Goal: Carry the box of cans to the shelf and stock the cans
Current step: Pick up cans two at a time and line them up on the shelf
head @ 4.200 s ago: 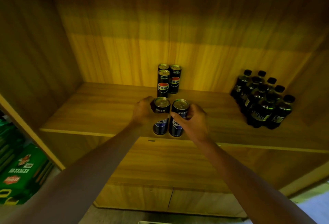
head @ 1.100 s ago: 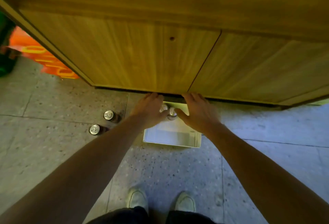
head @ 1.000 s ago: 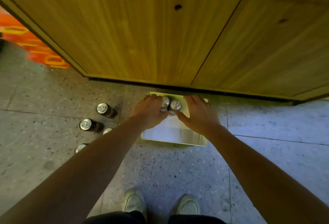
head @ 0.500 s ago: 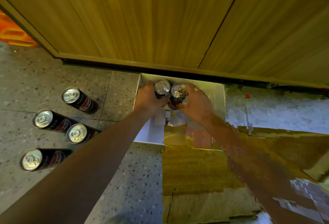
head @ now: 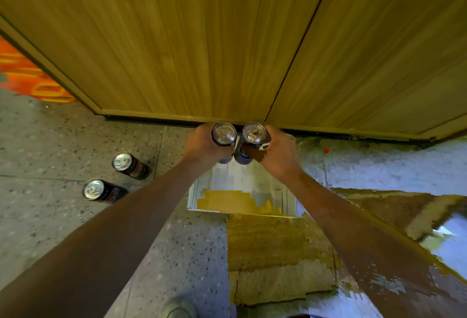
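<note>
My left hand (head: 203,144) grips a dark can (head: 223,135) with a silver top, and my right hand (head: 279,152) grips a second dark can (head: 253,134) right beside it. Both cans are upright and lifted above the white box (head: 193,195), which sits on the floor against the base of the wooden cabinet (head: 202,39). The box's inside is smeared by image blocks, so I cannot tell what it holds. The open shelf is out of view.
Two more dark cans (head: 129,164) (head: 101,191) stand on the speckled floor to the left of the box. An orange pack (head: 27,80) lies at the far left past the cabinet's corner. My shoe (head: 178,307) shows at the bottom edge.
Earlier both hands set cans on the shelf, then dropped to the box on the floor. In the last half second they closed on two cans and raised them out of the box.
</note>
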### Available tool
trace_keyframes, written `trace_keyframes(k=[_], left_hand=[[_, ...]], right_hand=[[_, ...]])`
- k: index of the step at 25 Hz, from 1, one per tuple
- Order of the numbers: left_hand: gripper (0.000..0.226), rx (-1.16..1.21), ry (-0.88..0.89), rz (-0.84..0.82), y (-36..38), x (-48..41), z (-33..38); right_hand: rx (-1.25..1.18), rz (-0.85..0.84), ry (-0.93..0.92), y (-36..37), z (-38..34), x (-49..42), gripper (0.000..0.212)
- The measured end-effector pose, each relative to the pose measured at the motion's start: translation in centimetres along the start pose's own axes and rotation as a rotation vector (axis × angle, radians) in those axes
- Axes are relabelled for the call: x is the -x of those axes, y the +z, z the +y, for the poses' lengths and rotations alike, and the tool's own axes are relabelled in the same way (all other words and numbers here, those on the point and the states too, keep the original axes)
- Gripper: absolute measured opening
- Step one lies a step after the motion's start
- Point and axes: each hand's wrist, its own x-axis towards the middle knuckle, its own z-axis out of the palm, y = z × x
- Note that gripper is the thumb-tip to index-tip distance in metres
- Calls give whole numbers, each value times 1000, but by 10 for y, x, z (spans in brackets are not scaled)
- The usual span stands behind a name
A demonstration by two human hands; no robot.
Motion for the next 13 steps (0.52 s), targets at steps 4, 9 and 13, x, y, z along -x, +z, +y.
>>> trace_keyframes(k=[4,9,13], left_hand=[[43,10,63,-43,-112,46,141],[47,-96,186,-70,-287,98,353],[49,-103,309,-94,-413,128,505]], right_hand=[[-35,21,4,-118,-127,19,56],[-40,-22,-62,-298,-325,44,52],[15,33,-133,-427,-465,55,54]])
